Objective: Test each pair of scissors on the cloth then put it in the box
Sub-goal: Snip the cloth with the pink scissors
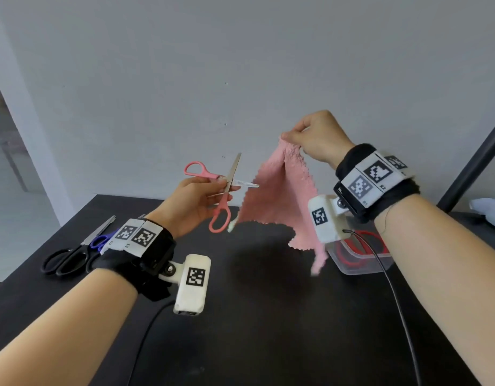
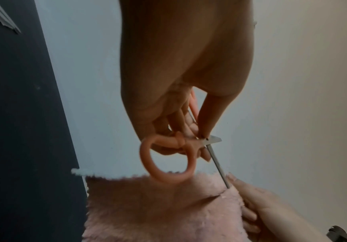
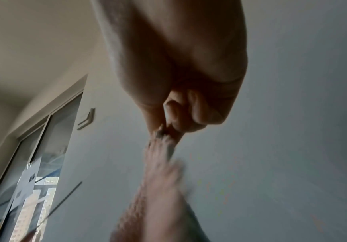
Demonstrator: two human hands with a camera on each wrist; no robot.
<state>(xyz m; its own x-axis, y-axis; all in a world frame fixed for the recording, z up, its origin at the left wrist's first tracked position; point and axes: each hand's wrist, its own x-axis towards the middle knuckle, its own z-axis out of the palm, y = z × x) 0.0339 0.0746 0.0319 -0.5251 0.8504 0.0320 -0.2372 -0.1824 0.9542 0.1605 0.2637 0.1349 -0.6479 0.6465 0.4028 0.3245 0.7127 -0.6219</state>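
Observation:
My left hand (image 1: 196, 201) pinches the pink-handled scissors (image 1: 222, 190) near their pivot, in the air above the black table (image 1: 254, 316). The blades are spread wide; one points up, the other points right toward the cloth. In the left wrist view the scissors (image 2: 168, 153) hang below my fingers with one handle ring in front of the cloth (image 2: 158, 209). My right hand (image 1: 316, 137) pinches the top corner of the pink cloth (image 1: 282, 199), which hangs down over the table. The right wrist view shows the cloth (image 3: 160, 188) blurred under the pinch. A clear plastic box (image 1: 360, 257) holding red-handled scissors (image 1: 352, 252) stands behind my right wrist.
At the table's left edge lie black-handled scissors (image 1: 65, 260), blue-handled scissors (image 1: 101, 240) and a grey blade pair (image 1: 100, 229). A dark slanted post (image 1: 474, 162) rises at the right. Cables trail from both wrist cameras over the near table.

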